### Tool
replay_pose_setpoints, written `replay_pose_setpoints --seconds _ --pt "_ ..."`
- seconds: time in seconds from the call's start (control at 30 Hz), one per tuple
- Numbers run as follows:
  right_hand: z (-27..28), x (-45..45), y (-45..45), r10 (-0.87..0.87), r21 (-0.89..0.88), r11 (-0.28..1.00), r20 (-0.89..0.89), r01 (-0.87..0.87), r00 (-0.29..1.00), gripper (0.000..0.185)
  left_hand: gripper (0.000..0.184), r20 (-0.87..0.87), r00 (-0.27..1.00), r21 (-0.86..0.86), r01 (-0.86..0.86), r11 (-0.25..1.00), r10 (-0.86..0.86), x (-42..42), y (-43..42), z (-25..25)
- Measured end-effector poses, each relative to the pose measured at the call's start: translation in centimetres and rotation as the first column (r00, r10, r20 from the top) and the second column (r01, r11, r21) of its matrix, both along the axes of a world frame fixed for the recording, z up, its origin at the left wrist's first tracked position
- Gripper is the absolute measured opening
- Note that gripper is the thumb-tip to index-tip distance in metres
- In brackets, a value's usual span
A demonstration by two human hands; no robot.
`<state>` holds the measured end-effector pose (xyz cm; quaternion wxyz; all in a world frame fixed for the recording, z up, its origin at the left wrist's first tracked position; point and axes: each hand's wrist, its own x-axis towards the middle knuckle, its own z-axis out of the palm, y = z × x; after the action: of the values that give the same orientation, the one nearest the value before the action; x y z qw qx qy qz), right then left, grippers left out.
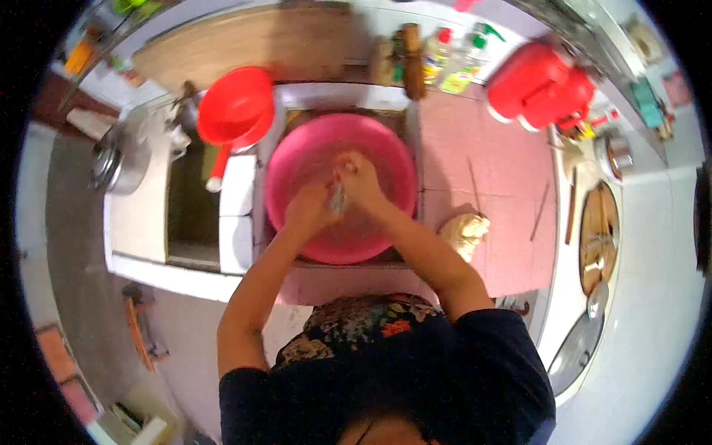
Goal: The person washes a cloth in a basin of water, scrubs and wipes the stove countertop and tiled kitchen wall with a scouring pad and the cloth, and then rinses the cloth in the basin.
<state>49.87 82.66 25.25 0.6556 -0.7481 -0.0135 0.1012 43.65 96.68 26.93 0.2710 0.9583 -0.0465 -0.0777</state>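
A large pink basin [404, 159] sits in the sink, with cloudy, brownish contents. Over its middle, my left hand [310, 206] and my right hand [357, 179] come together, fingers curled inward. Between them shows a small greyish, shiny thing [338, 200], too blurred to name. Both hands appear closed around it, though their fingertips are partly hidden. The right hand lies slightly farther from my body than the left.
Left of the basin are a red plastic dipper [236, 104] and a metal pot [132, 159]. A crumpled cream bag [465, 233] lies on the pink tiled counter [497, 163]. Bottles [437, 55] and red thermoses [538, 85] stand at the back; a round wooden board [598, 215] is on the right.
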Motion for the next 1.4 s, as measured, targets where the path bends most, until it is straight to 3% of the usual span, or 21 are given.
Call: replay_pose_setpoints --seconds 0.03,0.07,0.1,0.17,0.2,0.3,0.37,0.4,0.43,0.5,0.53,0.6,0.67,0.77,0.83,0.9,1.17,1.3,1.4 --pt "1.0 -1.8 -1.6 -0.021 0.094 0.995 -0.111 0.032 0.994 0.013 0.079 -0.023 1.000 0.034 -0.007 0.999 0.008 -2.1 1.2 -0.4" --pt "0.3 -3.2 -3.6 -0.005 0.125 0.992 -0.201 0.030 0.980 0.017 0.079 0.066 0.997 -0.008 -0.032 0.999 0.032 -3.8 3.4 -3.4" --pt "-1.2 -4.5 -6.1 0.020 0.162 0.986 -0.289 0.028 0.957 0.021 0.077 0.106 0.986 0.149 -0.140 0.979 0.125 -5.6 6.9 -7.9" --pt "-5.3 -7.7 -11.0 0.087 -0.005 0.996 -0.164 -0.089 0.983 0.024 0.063 0.120 0.904 0.185 -0.426 0.886 0.410 -8.1 8.7 -10.5" --pt "-4.2 -9.4 -13.0 0.135 -0.131 0.978 -0.175 -0.159 0.975 0.029 0.051 0.063 0.805 0.078 -0.594 0.801 0.591 -8.6 8.5 -10.3" --pt "3.0 -12.8 -17.1 0.221 -0.561 0.781 -0.164 -0.275 0.961 0.048 0.043 -0.338 0.769 -0.112 -0.605 0.788 0.542 -7.8 9.8 -13.3" --pt "2.6 -13.7 -20.4 0.150 -0.796 0.587 -0.071 -0.147 0.986 0.059 0.040 -0.236 0.834 -0.134 -0.537 0.833 0.500 -8.5 10.0 -16.9" --pt "4.0 -12.9 -20.7 0.072 -0.869 0.473 -0.129 -0.148 0.989 0.064 0.039 -0.195 0.822 -0.198 -0.568 0.799 0.536 -8.8 10.3 -17.4" --pt "5.4 -12.2 -21.2 -0.012 -0.922 0.350 -0.179 -0.164 0.984 0.070 0.038 -0.154 0.807 -0.263 -0.589 0.764 0.570 -9.1 10.6 -17.8" --pt "0.2 -12.0 -25.0 0.138 -0.953 0.297 -0.025 -0.066 0.990 0.073 0.037 -0.137 0.683 -0.514 -0.668 0.538 0.718 -8.6 8.2 -17.4" --pt "-1.8 -11.6 -26.3 0.224 -0.938 0.342 0.131 0.048 0.966 0.068 0.034 -0.097 0.656 -0.462 -0.696 0.551 0.748 -8.4 7.2 -15.4" --pt "-2.5 -10.4 -27.3 0.172 -0.927 0.374 0.036 -0.032 0.984 0.064 0.027 -0.014 0.611 -0.357 -0.743 0.567 0.792 -7.5 5.1 -7.6" --pt "-2.2 -9.5 -27.3 0.115 -0.907 0.418 -0.011 -0.058 0.993 0.056 0.032 -0.016 0.620 -0.440 -0.708 0.552 0.784 -7.1 3.7 -2.7" --pt "-1.5 -8.7 -26.9 0.058 -0.841 0.541 0.066 0.024 0.996 0.052 0.039 0.063 0.666 -0.578 -0.583 0.572 0.743 -5.6 2.1 1.3" --pt "-1.4 -8.5 -26.8 0.060 -0.867 0.498 0.032 -0.002 0.998 0.053 0.042 0.191 0.698 -0.606 -0.469 0.642 0.690 -4.5 2.0 1.6" --pt "-1.2 -8.4 -26.6 0.057 -0.876 0.482 -0.002 -0.029 0.998 0.054 0.043 0.357 0.719 -0.560 -0.346 0.753 0.596 -3.4 1.8 1.1" --pt "-0.1 -8.8 -26.6 0.042 -0.827 0.562 -0.012 -0.034 0.999 0.055 0.027 0.604 0.749 -0.309 -0.095 0.946 0.272 -1.3 -1.1 5.5" --pt "-0.4 -8.7 -26.7 0.060 -0.840 0.542 -0.007 -0.038 0.998 0.053 0.013 0.668 0.743 -0.116 0.041 0.992 0.047 -2.8 -1.5 7.7" --pt "-0.9 -8.7 -27.0 0.081 -0.840 0.542 0.015 -0.032 0.997 0.053 0.017 0.700 0.713 -0.043 0.087 0.995 -0.032 -3.8 -0.4 8.8"
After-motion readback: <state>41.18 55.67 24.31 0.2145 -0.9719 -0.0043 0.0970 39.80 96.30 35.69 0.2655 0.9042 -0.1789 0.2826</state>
